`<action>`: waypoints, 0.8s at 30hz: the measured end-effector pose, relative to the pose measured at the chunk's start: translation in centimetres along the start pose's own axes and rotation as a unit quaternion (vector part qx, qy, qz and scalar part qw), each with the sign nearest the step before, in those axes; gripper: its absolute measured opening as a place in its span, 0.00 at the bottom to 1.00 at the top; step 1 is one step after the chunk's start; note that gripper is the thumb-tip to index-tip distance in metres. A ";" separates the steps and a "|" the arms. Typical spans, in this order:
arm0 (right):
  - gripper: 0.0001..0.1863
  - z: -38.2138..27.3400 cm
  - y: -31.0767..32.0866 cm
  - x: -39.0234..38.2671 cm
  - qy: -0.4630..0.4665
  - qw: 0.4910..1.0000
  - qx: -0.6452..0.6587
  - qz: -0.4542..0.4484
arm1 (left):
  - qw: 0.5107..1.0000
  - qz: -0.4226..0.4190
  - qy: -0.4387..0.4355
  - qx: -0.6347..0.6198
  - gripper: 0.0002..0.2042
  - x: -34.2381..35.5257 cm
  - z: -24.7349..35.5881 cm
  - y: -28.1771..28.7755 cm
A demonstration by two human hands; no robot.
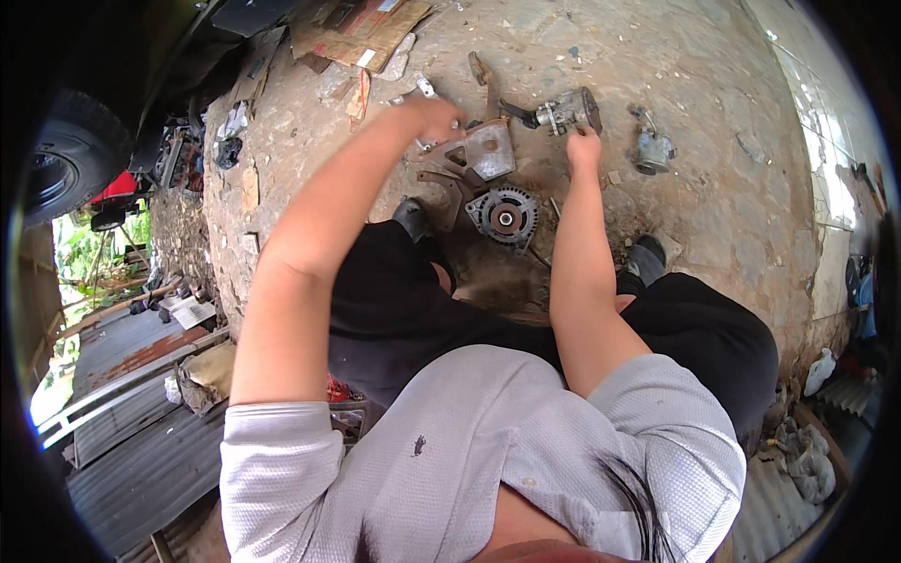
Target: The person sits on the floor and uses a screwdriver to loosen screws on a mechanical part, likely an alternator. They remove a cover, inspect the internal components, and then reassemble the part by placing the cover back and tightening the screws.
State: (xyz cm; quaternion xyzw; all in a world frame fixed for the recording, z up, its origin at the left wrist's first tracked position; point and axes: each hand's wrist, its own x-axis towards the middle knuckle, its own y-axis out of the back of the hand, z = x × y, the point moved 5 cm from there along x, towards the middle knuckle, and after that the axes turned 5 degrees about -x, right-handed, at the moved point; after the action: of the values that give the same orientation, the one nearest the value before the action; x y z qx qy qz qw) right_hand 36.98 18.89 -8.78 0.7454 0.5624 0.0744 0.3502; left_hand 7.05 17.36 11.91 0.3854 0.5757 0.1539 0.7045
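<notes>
— Grey waffle-knit shirt (488,450) fills the bottom of the view, with black trousers (413,300) below it, the person crouched over a stained concrete floor (713,75). What are the hands on?

— Both reach forward to a spread of greasy engine parts. The left hand (434,118) is closed, knuckles up, around what looks like a slim silvery metal tool (425,87) whose tip shows just past the fist; I cannot tell how firmly it grips. It sits at the upper left edge of a rusty brown metal bracket with a flat grey plate (481,155).

— And the other?

— The right hand (584,148) hangs with fingers curled downward, just below a small grey cast-metal unit with a dark stub on its left (566,112). It seems to touch that piece from beneath, but whether the fingers clamp it or merely rest there is not clear.

— How far along does it look?

— My guess: well into stripping things down. A round finned alternator housing, silver with a dark centre (505,216), lies apart on the ground between the knees, and a separate grey carburettor-like casting (651,150) sits alone to the right. The bracket and the small unit look unfinished, since both hands are there.

— Anything round about?

— Torn brown cardboard (371,38) at the top, a black vehicle tyre (70,159) far left, corrugated metal sheeting (141,469) lower left.
</notes>
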 end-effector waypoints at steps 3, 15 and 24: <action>0.25 -2.7 -3.6 -0.5 0.090 0.988 0.047 -0.114 | 0.988 0.152 -0.003 -0.042 0.31 -3.2 -1.8 7.7; 0.23 -7.1 -5.7 -4.8 0.056 0.894 -0.006 -0.444 | 0.995 -0.034 -0.004 -0.090 0.31 -4.2 7.1 2.3; 0.27 3.2 -10.0 -3.9 0.047 0.834 -0.214 -0.507 | 0.998 0.012 0.066 -0.011 0.26 -1.8 3.5 -7.3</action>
State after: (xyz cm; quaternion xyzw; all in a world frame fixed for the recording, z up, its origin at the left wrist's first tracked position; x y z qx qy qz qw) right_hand 29.36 15.26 -16.09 0.2583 0.8472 0.0402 0.4625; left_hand 8.16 10.09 8.11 0.3738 0.6141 0.1939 0.6675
